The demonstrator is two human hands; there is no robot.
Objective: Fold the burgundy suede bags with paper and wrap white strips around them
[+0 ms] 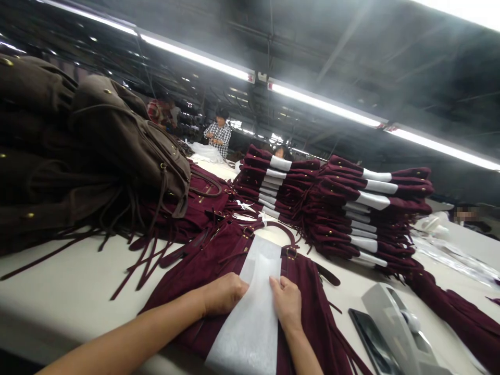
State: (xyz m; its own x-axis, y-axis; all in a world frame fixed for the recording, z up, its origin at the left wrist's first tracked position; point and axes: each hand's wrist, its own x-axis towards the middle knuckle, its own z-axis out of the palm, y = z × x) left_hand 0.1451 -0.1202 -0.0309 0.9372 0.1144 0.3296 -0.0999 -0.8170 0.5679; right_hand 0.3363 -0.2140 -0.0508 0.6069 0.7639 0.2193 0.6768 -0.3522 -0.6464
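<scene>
A maroon cloth bag (312,291) with a looped handle and brass-coloured buckles lies flat before me. Down its middle runs a long strip of thin white wrapping sheet (253,333), its near end widening toward the table edge. My left hand (226,292) is closed, fingers curled on the strip's left edge. On the opposite edge, my right hand (287,302) pinches the sheet between thumb and fingers. White tissue is tied at the handle (283,227).
Brown bags (128,130) are heaped at the left. Two stacks of maroon bags with white bands (367,208) stand behind. A grey tape dispenser (398,328) and a dark phone (371,338) lie at right. A person in a checked shirt (217,135) stands farther back.
</scene>
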